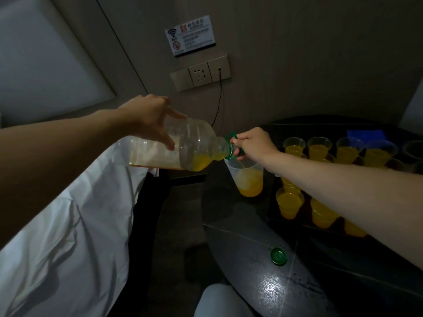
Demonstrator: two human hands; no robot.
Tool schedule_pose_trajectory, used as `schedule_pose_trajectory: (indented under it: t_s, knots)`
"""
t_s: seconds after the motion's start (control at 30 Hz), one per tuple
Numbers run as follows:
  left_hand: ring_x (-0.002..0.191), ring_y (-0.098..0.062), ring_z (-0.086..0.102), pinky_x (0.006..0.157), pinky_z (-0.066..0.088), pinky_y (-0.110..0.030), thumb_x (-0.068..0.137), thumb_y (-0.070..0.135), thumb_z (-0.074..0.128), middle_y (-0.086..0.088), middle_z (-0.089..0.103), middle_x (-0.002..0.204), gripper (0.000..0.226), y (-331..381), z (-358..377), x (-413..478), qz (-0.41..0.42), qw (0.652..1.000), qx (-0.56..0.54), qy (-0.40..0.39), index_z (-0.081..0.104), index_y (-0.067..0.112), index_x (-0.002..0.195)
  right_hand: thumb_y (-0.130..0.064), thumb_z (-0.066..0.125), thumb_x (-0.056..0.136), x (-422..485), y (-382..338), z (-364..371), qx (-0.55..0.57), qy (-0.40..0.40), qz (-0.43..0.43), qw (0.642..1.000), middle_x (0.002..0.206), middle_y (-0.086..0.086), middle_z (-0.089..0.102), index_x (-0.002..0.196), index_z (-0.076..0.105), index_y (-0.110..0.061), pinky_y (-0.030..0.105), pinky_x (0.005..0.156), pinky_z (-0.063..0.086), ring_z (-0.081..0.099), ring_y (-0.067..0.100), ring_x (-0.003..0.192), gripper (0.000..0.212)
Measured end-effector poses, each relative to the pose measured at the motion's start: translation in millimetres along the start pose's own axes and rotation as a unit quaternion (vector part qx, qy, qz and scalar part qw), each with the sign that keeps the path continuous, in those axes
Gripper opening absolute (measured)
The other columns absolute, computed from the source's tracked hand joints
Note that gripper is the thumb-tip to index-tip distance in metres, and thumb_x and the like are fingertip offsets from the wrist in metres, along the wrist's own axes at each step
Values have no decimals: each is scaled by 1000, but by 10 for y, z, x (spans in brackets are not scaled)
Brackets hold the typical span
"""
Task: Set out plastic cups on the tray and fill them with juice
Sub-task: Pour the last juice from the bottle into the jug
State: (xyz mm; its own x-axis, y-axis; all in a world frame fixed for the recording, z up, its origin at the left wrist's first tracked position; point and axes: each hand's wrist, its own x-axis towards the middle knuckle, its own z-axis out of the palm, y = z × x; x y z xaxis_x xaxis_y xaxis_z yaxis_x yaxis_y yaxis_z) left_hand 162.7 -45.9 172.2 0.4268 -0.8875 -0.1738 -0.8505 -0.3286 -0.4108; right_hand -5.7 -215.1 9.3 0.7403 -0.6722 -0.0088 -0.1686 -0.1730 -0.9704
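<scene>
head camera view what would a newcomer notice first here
A big clear bottle tipped at centre, gripped by the left hand on its body and the right hand at its green handle, pours orange juice into a clear jug on the dark table. To the right, juice-filled cups stand in rows on the tray; a green cap lies on the table nearer the person.

Two hands, left (148, 120) and right (254, 143). One big bottle (183, 145), one jug (248, 179), one loose green cap (278, 256), one tray (274, 211). Juice-filled cups (289, 202): at least nine, with an arm hiding others. Empty cups (413, 149): two or three.
</scene>
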Motion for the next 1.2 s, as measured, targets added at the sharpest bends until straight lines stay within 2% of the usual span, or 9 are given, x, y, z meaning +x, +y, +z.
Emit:
schedule_pose_trajectory:
  t_s: [0.1, 0.3, 0.4, 0.53, 0.73, 0.93, 1.07, 1.2]
  knots:
    - [101, -18, 45, 81, 40, -32, 70, 68, 77, 0, 43, 112, 90, 7, -36, 8, 0, 1000, 9, -2, 39, 47, 150, -12, 59, 102, 10, 8, 0, 14, 2, 2, 1000, 86, 14, 74, 110, 75, -6, 25, 64, 62, 73, 16, 78, 19]
    - [105, -18, 47, 84, 43, -33, 69, 68, 78, 2, 45, 116, 92, 18, -118, 17, 6, 1000, 29, -5, 40, 47, 149, -13, 58, 103, 15, 66, 49, 20, 8, 1, 1000, 82, 8, 72, 119, 72, -5, 25, 65, 61, 71, 14, 76, 23]
    - [108, -19, 48, 90, 48, -37, 68, 67, 79, 1, 48, 120, 92, 30, -166, 16, 6, 999, 43, -16, 41, 46, 149, -14, 58, 103, 13, 100, 95, 21, 11, -6, 1000, 83, 9, 73, 122, 71, -5, 32, 72, 64, 73, 17, 79, 25]
    - [110, -20, 49, 90, 46, -36, 69, 63, 81, 0, 48, 123, 92, 69, -255, 32, 12, 997, 67, -22, 40, 46, 149, -15, 59, 103, 13, 133, 134, 33, 21, -6, 999, 86, 11, 74, 123, 72, -7, 40, 76, 64, 74, 21, 83, 25]
    - [106, -18, 50, 88, 48, -36, 66, 67, 80, 2, 49, 117, 94, 85, -304, 75, 14, 996, 83, -18, 41, 48, 149, -14, 58, 103, 14, 165, 104, 44, 36, -13, 998, 81, 5, 72, 126, 70, -7, 32, 72, 64, 71, 13, 77, 27]
    - [102, -14, 47, 84, 42, -31, 68, 67, 79, 3, 47, 116, 94, 138, -399, 128, 30, 994, 105, -21, 38, 48, 150, -11, 59, 102, 0, 209, 57, 64, 42, -23, 997, 85, 5, 72, 123, 70, -4, 25, 66, 63, 71, 11, 79, 25]
    - [105, -12, 44, 87, 36, -30, 71, 65, 79, 3, 46, 123, 93, 232, -472, 209, 47, 991, 122, -28, 34, 49, 151, -12, 59, 102, -24, 260, 101, 25, 74, -49, 996, 83, 8, 74, 108, 77, -5, 32, 73, 64, 72, 12, 78, 20]
    - [112, -13, 47, 93, 37, -31, 71, 69, 76, 5, 46, 125, 94, 314, -548, 308, 56, 986, 151, -37, 32, 50, 151, -13, 58, 102, -18, 319, 137, -4, 87, -48, 995, 81, 10, 72, 95, 76, -1, 39, 79, 62, 71, 13, 77, 24]
